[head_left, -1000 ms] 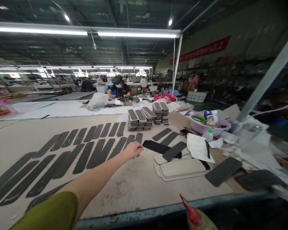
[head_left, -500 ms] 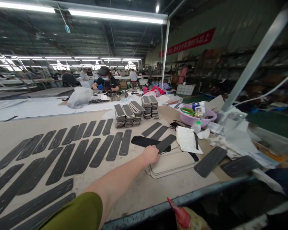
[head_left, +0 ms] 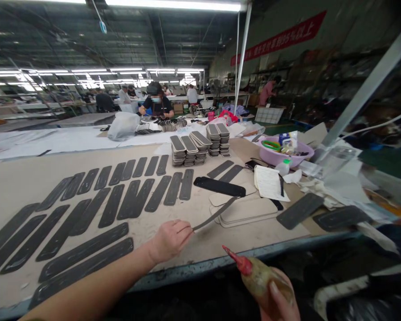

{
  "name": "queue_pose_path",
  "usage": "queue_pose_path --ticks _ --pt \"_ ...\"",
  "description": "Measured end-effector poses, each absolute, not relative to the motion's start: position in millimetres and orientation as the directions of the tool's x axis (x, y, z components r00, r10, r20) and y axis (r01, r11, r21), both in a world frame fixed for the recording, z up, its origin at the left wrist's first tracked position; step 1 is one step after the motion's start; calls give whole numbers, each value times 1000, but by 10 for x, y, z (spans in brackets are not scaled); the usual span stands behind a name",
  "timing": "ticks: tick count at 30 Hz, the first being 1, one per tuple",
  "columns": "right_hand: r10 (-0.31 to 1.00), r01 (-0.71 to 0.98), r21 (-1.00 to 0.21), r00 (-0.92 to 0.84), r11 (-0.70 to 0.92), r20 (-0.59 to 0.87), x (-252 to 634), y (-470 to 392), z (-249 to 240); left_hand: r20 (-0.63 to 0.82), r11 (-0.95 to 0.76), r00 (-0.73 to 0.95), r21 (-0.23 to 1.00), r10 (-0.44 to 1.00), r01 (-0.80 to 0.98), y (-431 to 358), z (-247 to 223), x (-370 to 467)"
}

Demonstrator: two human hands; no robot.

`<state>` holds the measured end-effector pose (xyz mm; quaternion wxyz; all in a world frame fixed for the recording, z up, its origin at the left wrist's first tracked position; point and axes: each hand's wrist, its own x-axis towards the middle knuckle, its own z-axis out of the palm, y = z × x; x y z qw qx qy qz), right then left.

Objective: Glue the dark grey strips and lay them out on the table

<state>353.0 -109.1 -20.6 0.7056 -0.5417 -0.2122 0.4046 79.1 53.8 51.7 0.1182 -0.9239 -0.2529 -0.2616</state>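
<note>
My left hand [head_left: 173, 240] pinches one end of a thin dark strip [head_left: 217, 214], seen nearly edge-on above the table. At the lower right my right hand [head_left: 280, 296] is wrapped round a squeeze bottle [head_left: 256, 275] with a red nozzle pointing up and left. Rows of dark grey rounded pieces [head_left: 112, 205] lie on the left of the table, with shiny marks on several. Beyond the strip are a black piece [head_left: 219, 186] and flat beige pieces [head_left: 250, 210] with rounded corners.
Stacks of grey-topped pieces [head_left: 189, 149] stand at the back. A purple basin [head_left: 285, 156], an open notebook [head_left: 270, 183] and a green-capped bottle [head_left: 283, 167] are to the right. A person [head_left: 157, 104] works across the table. The table edge [head_left: 200, 265] runs in front.
My left hand has come back toward the near edge with the dark strip, which has turned edge-on. My right hand has come into view, and the bottle has risen a little.
</note>
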Motion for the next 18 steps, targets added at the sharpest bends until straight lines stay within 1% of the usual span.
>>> queue_pose_path --ticks 2,3,6,8,10,13,15,18 --pt "791 -307 -951 589 31 -164 3477 -1099 -234 491 -844 754 -69 436 532 264 376 549" --pt "787 -244 -970 599 2 -149 3431 -1096 -237 471 -844 758 -51 451 533 159 302 463" --pt "800 56 -998 600 -14 23 3232 -1057 -213 448 -844 751 18 486 536 -23 102 325" --pt "806 209 -977 570 47 160 3087 -1012 -192 458 -833 727 54 511 551 -63 16 299" --pt "810 335 -932 504 138 301 2967 -958 -175 474 -823 706 73 526 564 -70 -27 292" --pt "792 530 -798 338 287 509 2850 -869 -136 473 -833 716 76 514 548 -66 -44 280" --pt "771 608 -706 228 365 595 2790 -809 -92 463 -840 730 65 503 539 -66 -56 267" --pt "750 645 -626 120 438 650 2687 -731 -27 457 -836 730 59 508 545 -70 -95 252"
